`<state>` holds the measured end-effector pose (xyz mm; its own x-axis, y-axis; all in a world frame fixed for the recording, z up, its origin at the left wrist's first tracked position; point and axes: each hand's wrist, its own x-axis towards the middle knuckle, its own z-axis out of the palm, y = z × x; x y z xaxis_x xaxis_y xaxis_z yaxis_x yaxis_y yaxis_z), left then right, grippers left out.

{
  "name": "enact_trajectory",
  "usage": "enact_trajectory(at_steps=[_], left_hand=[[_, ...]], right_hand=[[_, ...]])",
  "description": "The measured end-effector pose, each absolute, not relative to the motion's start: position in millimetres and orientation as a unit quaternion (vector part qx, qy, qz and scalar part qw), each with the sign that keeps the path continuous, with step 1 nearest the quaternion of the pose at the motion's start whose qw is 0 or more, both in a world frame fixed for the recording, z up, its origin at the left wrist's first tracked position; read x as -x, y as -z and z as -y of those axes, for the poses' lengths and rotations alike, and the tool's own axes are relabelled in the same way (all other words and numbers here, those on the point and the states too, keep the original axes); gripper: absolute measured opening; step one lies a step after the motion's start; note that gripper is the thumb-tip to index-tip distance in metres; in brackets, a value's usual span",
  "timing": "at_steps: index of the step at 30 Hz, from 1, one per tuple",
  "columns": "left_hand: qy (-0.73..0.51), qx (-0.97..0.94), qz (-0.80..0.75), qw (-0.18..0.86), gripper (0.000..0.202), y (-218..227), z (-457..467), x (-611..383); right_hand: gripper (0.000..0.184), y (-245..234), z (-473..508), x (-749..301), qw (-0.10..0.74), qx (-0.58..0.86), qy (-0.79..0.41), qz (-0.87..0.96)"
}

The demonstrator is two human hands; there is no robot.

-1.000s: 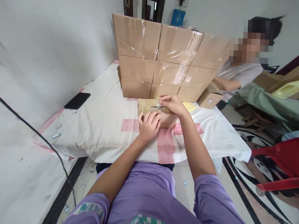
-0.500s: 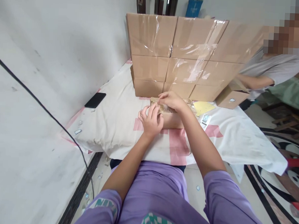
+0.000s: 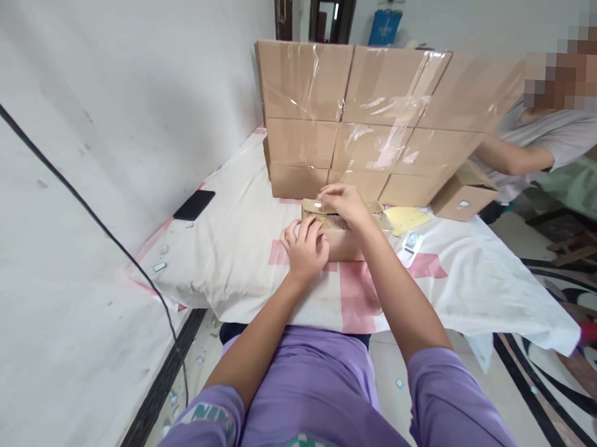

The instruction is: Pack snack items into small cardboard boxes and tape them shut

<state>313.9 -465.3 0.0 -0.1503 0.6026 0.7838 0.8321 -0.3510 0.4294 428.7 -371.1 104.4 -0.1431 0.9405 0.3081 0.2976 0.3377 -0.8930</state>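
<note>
A small brown cardboard box (image 3: 345,246) lies on the cloth-covered table in front of me. Its top is partly open, with a torn-looking flap (image 3: 309,206) and clear film at the right. My left hand (image 3: 304,247) rests on the box's near left corner, fingers spread and slightly bent. Over the far edge of the top, my right hand (image 3: 343,204) is closed in a pinch at the flap, beside a small white spot. What sits between its fingertips is too small to make out. The box's contents are mostly hidden by my hands.
Behind the box stands a wall of taped cartons (image 3: 374,114). A yellow sheet (image 3: 407,219) and a white label strip (image 3: 410,247) lie at the right, a black phone (image 3: 194,205) at the left. Beside another carton (image 3: 464,192) is a co-worker (image 3: 548,140). A cable (image 3: 80,185) hangs along the wall.
The view has tilted up slightly. My right hand has lifted a little away from my left, uncovering more of the flap. My left hand stays on the box corner.
</note>
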Motion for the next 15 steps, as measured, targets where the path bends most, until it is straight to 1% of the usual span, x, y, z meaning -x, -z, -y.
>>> enact_trajectory(at_steps=[1, 2, 5, 7, 15], left_hand=[[0.513, 0.642, 0.559, 0.111, 0.036, 0.9, 465.2, -314.7], [0.514, 0.641, 0.559, 0.111, 0.037, 2.0, 465.0, -315.6], [0.518, 0.638, 0.558, 0.118, 0.038, 5.3, 464.0, -317.7], [0.520, 0.639, 0.555, 0.119, 0.038, 6.8, 463.0, -318.3], [0.550, 0.644, 0.521, 0.101, 0.040, -0.5, 459.8, -314.7]], right_hand=[[0.011, -103.9, 371.8, -429.2, 0.476, 0.454, -0.352, 0.666], [0.012, -103.5, 373.1, -429.8, 0.469, 0.452, -0.359, 0.669], [0.012, -103.3, 377.6, -432.2, 0.399, 0.462, -0.362, 0.705], [0.012, -103.8, 379.7, -433.1, 0.370, 0.473, -0.351, 0.718], [0.005, -104.8, 378.7, -425.3, 0.351, 0.523, -0.280, 0.725]])
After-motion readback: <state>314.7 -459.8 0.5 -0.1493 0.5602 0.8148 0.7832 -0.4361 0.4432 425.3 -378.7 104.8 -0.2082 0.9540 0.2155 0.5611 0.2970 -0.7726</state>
